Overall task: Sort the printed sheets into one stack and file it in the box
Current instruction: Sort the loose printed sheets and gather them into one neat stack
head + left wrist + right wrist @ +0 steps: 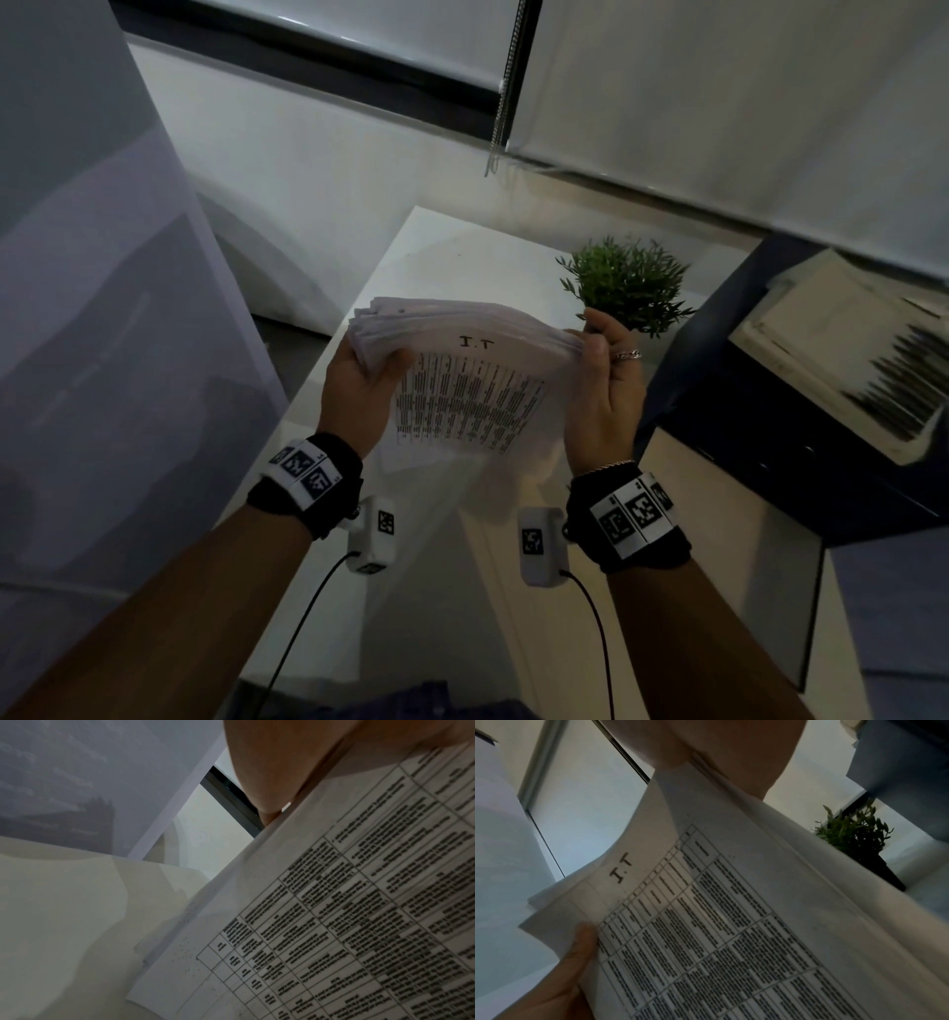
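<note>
Sheets (472,360) of printed tables, gathered in one uneven bundle with "I.T" handwritten on the facing page, are held up in the air above the white table (447,246), between both hands. The left hand (362,390) grips the bundle's left edge with its thumb curled over the front, and the right hand (608,390) pinches the right edge between thumb and fingers. A small green plant (629,282) stands near the table's far right corner, and the dark box (801,411), papers already inside, sits beyond the table's right edge.
</note>
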